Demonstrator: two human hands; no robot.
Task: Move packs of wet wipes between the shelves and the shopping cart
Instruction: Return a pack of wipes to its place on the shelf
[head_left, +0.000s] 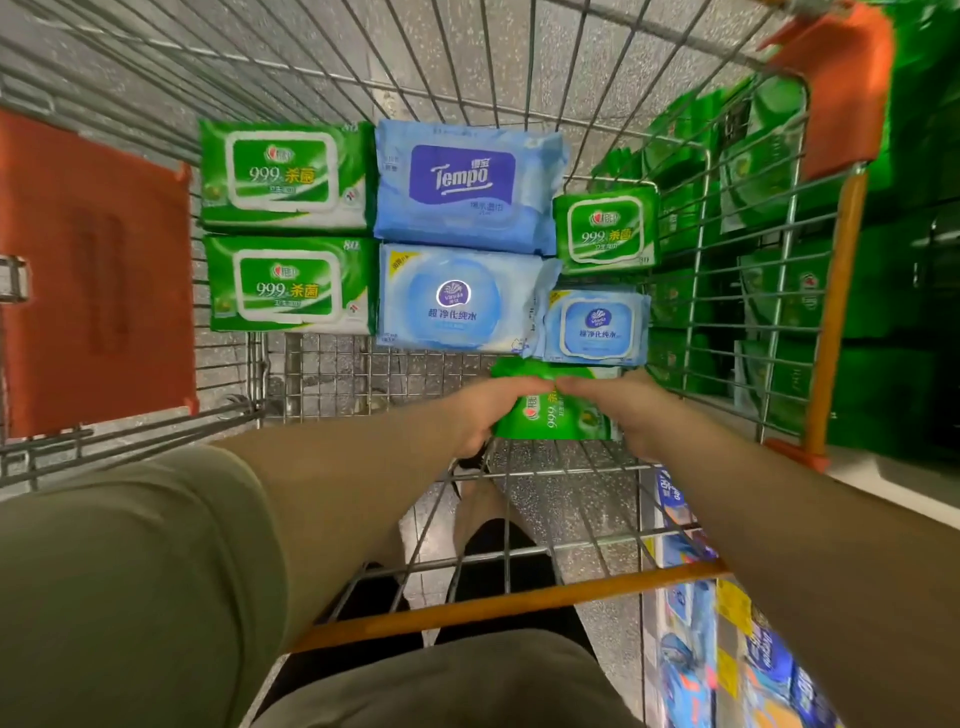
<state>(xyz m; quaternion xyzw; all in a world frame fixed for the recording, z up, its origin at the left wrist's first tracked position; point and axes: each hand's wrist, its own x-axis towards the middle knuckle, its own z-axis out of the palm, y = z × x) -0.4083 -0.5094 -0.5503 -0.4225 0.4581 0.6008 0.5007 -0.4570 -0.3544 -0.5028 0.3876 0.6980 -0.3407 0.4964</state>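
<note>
Gripping one green pack (550, 415) together, the left hand (485, 410) and right hand (631, 410) hold it inside the cart (332, 374).

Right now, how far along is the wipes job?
Six packs lie flat in the cart: three green, three blue. A seventh green pack is gripped by the left hand and right hand above the cart floor. More green packs remain on the shelf.
</note>
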